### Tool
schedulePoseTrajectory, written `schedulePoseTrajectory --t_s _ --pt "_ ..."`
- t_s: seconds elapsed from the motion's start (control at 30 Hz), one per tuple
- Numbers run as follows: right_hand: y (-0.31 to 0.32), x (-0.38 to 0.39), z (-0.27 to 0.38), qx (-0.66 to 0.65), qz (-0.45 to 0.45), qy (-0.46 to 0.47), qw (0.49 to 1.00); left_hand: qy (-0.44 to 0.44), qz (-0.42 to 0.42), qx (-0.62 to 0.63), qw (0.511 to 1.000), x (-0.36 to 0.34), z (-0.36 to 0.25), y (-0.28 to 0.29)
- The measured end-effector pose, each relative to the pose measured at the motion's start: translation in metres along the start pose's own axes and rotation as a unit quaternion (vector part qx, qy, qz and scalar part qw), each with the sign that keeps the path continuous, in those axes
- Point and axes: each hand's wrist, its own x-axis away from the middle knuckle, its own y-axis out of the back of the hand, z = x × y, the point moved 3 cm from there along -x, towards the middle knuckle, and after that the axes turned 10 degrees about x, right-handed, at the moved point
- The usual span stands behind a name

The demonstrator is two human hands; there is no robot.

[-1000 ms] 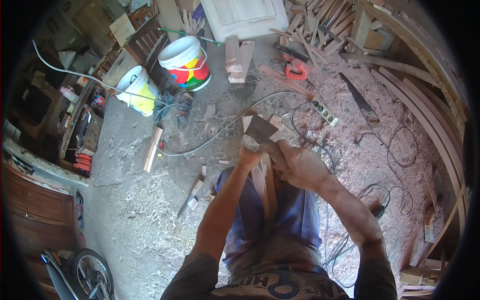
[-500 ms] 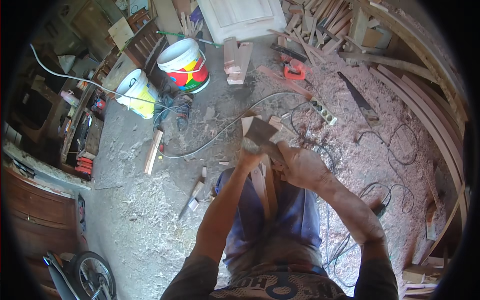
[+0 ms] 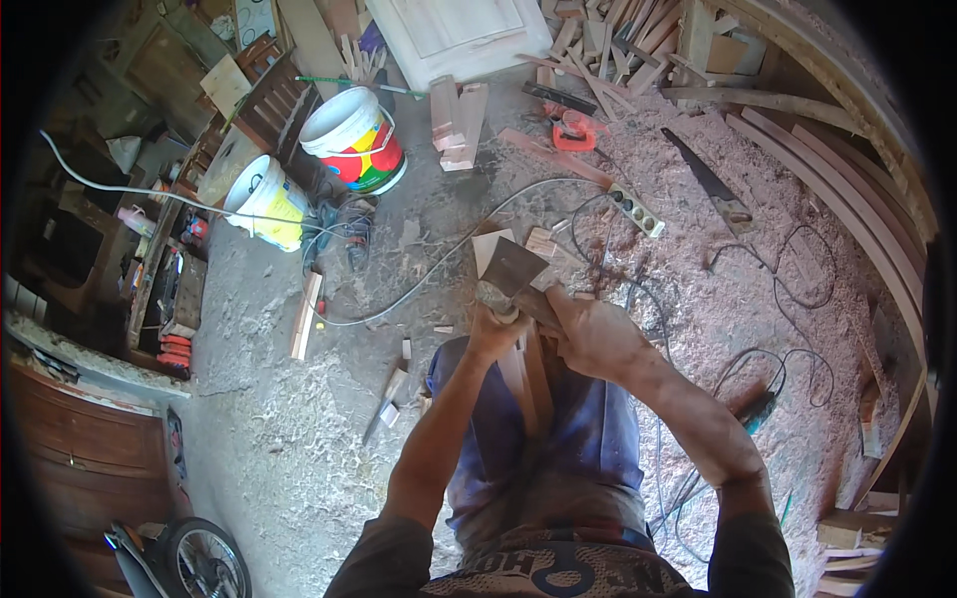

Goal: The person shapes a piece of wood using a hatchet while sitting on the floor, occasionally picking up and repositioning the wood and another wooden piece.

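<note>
My right hand (image 3: 603, 334) is wrapped round the handle of a hatchet-like tool with a broad, flat, dark brown head (image 3: 513, 267). My left hand (image 3: 490, 329) is closed just below that head, round a pale, round-topped piece (image 3: 496, 297) whose kind I cannot make out. Long wooden strips (image 3: 525, 384) run down from the hands between my thighs. Right beyond the tool lie a light wood block (image 3: 488, 247) and another wood offcut (image 3: 553, 247). The head of the tool hides part of what lies under it.
Ahead stand a multicoloured bucket (image 3: 354, 140) and a yellow-white bucket (image 3: 267, 202). A power strip (image 3: 636, 209), a handsaw (image 3: 708, 179), an orange-handled saw (image 3: 576, 132) and loose cables (image 3: 758, 369) lie on the shavings. A motorcycle wheel (image 3: 206, 560) shows at lower left.
The whole view has shifted slightly. Both hands keep their grips, close together. The tool's head stays over the pale piece, with only a slight shift in its angle.
</note>
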Motion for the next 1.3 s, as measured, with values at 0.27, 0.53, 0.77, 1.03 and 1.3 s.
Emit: schedulePoseTrajectory --t_s 0.27,0.53,0.77,1.03,1.3 --pt "0.086 -0.017 0.035 -0.074 -0.145 0.028 0.986 0.120 -0.032 0.164 0.979 -0.010 0.011 0.010" --pt "0.013 -0.006 0.001 0.014 0.018 0.032 0.999 0.095 -0.007 0.103 0.990 0.012 0.013 0.010" --pt "0.077 -0.014 0.025 -0.075 -0.150 0.049 0.985 0.039 -0.123 0.047 0.991 0.002 0.008 0.003" --pt "0.043 0.003 0.011 -0.200 -0.091 -0.015 0.975 -0.067 -0.060 -0.111 0.990 -0.011 0.013 0.011" --pt "0.057 0.007 0.001 -0.190 -0.113 -0.008 0.975 0.085 0.040 -0.031 0.995 -0.013 -0.025 -0.029"
